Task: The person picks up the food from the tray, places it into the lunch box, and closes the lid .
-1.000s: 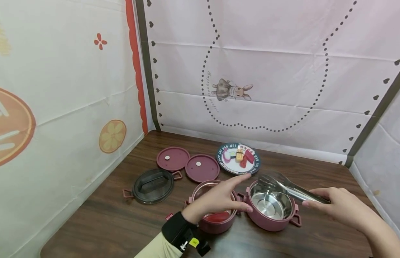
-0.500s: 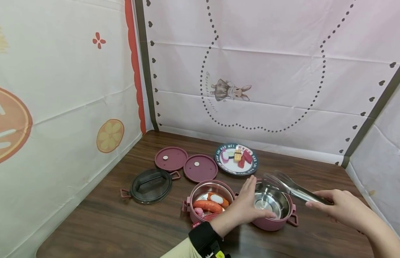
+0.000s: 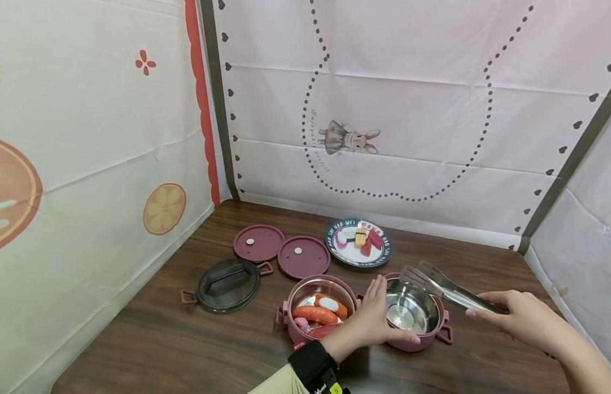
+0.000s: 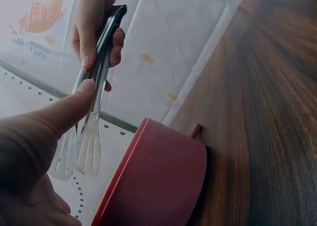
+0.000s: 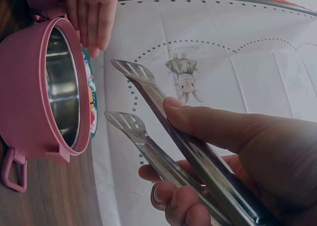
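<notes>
My right hand (image 3: pixel 524 317) holds metal tongs (image 3: pixel 458 295) by their arms, thumb on one side and fingers on the other. Their slotted tips are spread apart with nothing between them, over the far right rim of the right pink pot (image 3: pixel 409 345). That pot has a bare steel inside. My left hand (image 3: pixel 372 323), fingers straight and thumb spread, is at the near left side of this pot and overlaps its rim. Beside it, the left pink pot (image 3: pixel 290 324) holds a toy sausage (image 3: pixel 315 314), an orange-and-white piece (image 3: pixel 331 304) and other toy food, partly hidden by the left hand.
Behind the pots stands a round plate (image 3: pixel 342 257) with several toy food pieces. Two maroon discs (image 3: pixel 258 251) lie left of it, and a dark lid (image 3: pixel 229 298) with pink handles is nearer. Printed cloth walls (image 3: pixel 409 109) enclose the wooden table (image 3: pixel 187 350).
My left hand has moved right, off the left pot to the right pot's side, uncovering the sausage and other food. The right hand still holds the tongs at nearly the same place.
</notes>
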### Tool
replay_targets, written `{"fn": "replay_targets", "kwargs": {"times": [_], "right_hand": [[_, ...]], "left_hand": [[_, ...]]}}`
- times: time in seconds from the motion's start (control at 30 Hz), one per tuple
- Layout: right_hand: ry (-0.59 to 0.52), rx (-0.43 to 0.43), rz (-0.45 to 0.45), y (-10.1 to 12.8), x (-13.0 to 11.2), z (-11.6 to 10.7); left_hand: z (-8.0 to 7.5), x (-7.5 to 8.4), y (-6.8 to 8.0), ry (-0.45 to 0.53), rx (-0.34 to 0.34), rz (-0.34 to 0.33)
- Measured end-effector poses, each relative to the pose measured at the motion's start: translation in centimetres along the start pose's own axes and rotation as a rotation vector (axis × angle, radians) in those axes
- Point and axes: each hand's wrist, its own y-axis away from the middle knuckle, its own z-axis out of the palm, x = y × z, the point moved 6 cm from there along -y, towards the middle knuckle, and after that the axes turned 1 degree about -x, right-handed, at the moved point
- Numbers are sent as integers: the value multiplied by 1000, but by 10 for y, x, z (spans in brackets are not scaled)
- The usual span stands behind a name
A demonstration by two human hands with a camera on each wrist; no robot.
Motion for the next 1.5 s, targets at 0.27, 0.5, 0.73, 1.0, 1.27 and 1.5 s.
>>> {"fn": "replay_targets", "kwargs": {"times": [0.27, 0.5, 0.73, 1.0, 1.27, 1.5], "right_hand": [[-2, 7, -1, 2, 1, 1], [1, 14, -2, 3, 4, 1], [-12, 5, 6, 2, 5, 4], [-29, -14, 22, 1, 8, 6], [-24, 5, 6, -4, 5, 8], [14, 50, -8, -16, 3, 6]], "left_hand": [[-1, -4, -1, -136, -21, 16], [-3, -6, -7, -152, -15, 31], [-5, -12, -8, -160, 1, 30], [-8, -15, -11, -251, 50, 69], [-14, -19, -15, -256, 93, 62], [-16, -21, -18, -277, 110, 56]]}}
